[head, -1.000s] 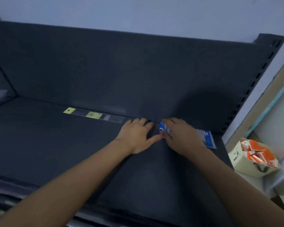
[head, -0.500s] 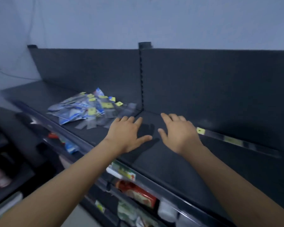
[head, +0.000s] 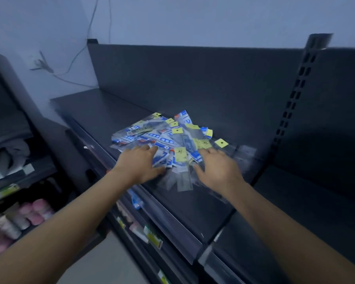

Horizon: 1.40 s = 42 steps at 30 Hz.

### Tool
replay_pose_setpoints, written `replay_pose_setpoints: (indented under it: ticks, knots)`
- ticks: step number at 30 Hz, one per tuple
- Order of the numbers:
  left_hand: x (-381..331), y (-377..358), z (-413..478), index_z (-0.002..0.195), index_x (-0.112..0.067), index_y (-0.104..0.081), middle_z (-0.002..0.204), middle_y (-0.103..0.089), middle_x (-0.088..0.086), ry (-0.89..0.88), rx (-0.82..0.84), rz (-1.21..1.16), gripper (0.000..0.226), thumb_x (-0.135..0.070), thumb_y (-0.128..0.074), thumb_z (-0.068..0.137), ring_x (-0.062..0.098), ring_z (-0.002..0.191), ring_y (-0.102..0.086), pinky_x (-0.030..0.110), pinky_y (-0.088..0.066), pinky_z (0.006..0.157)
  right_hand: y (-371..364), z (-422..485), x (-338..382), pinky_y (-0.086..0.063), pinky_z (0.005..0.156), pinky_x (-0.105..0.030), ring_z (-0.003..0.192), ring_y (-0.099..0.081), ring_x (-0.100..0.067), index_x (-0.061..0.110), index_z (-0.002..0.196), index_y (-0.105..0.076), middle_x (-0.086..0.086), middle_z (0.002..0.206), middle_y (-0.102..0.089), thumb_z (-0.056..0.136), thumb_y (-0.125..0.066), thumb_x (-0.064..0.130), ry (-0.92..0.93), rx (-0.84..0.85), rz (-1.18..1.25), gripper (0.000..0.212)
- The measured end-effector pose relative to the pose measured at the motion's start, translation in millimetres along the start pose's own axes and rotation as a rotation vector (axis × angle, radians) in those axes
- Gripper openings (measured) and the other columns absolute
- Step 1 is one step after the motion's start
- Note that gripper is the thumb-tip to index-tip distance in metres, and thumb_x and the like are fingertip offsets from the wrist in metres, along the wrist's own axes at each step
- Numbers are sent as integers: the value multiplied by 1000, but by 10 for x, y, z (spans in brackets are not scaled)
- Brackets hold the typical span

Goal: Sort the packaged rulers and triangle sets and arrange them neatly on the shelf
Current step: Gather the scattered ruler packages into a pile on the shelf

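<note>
Your 2 hands are over the pile: left hand and right hand lie flat, fingers spread wide, gripping nothing, at the near edge of the jumbled heap of clear plastic packets with blue and yellow cards. It sits on the dark metal shelf, reaching toward the back panel. No neat row shows here, so I'd say sorting has barely begun.

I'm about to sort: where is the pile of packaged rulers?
Head view, centre: pile on the shelf, left of the slotted upright, touched by left hand and right hand.
</note>
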<state>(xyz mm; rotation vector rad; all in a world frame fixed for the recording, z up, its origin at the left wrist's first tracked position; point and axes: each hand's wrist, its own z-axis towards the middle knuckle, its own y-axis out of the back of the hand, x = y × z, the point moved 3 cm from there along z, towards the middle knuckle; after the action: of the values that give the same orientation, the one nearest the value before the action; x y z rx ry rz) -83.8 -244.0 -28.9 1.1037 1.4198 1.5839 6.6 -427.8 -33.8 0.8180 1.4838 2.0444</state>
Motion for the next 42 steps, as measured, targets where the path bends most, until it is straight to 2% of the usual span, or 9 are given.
replay_pose_setpoints:
  ticks: [5, 11, 16, 20, 28, 32, 36, 38, 42]
  knots:
    - [589, -145, 505, 138, -19, -49, 146, -42, 9, -42, 223, -450, 52, -6, -51, 87, 25, 132, -40, 28, -32, 107, -322, 688, 342, -40, 95, -35, 119, -48, -25, 18, 131, -50, -6, 127, -56, 92, -50, 46, 99, 96, 81, 48]
    - [781, -174, 884, 140, -36, -44, 141, -37, -5, -218, 354, -445, 82, -40, -51, 59, 18, 133, -31, 34, -24, 114, -513, 1097, 599, -38, 90, -33, 115, -46, -25, 18, 113, -63, -5, 110, -58, 91, -47, 55, 82, 87, 63, 46]
    - [911, -135, 1211, 123, -28, -59, 126, -48, -1, -495, 343, -468, 59, -28, -84, 69, 14, 121, -40, 26, -31, 107, -582, 1238, 709, -40, 79, -32, 97, -51, -16, 24, 93, -57, 2, 98, -57, 72, -67, 62, -40, 163, 181, 44]
    - [905, -196, 1438, 100, -27, -55, 97, -56, -9, -698, 391, -412, 47, -40, -85, 67, 16, 95, -53, 32, -44, 87, -617, 1217, 845, -34, 71, -30, 73, -52, -9, 27, 69, -53, 10, 73, -55, 72, -70, 60, -149, 260, 205, 37]
    - [715, -247, 1640, 81, -37, -48, 90, -54, -14, -904, 441, -340, 51, -63, -82, 54, 10, 81, -51, 29, -44, 70, -499, 938, 979, -27, 86, -35, 86, -52, -13, 25, 96, -49, 11, 91, -58, 62, -63, 77, -471, 324, 38, 64]
    - [603, -259, 1615, 80, -31, -50, 86, -53, -12, -944, 408, -339, 52, -64, -82, 55, 10, 76, -48, 26, -39, 64, -424, 800, 975, -40, 81, -33, 87, -56, -14, 18, 92, -59, 7, 91, -63, 66, -69, 68, -537, 312, 136, 58]
    - [498, -233, 1524, 69, -25, -44, 71, -46, -8, -966, 368, -359, 52, -66, -75, 64, 11, 63, -39, 28, -28, 58, -359, 682, 943, -40, 68, -20, 78, -50, -10, 18, 80, -58, 9, 80, -54, 79, -75, 36, -502, 214, 395, 25]
    - [447, -194, 1475, 67, -24, -42, 66, -42, -8, -959, 406, -421, 49, -62, -72, 71, 11, 58, -36, 28, -28, 56, -300, 630, 886, -39, 68, -23, 76, -50, -13, 16, 77, -57, 6, 77, -54, 83, -72, 25, -448, 109, 464, 19]
    - [367, -18, 1420, 76, -22, -53, 62, -50, -11, -956, 451, -629, 33, -48, -75, 77, 4, 52, -43, 22, -32, 53, -191, 498, 708, -44, 74, -24, 76, -58, -6, 17, 76, -65, 9, 78, -64, 88, -65, 29, -475, -171, 659, 17]
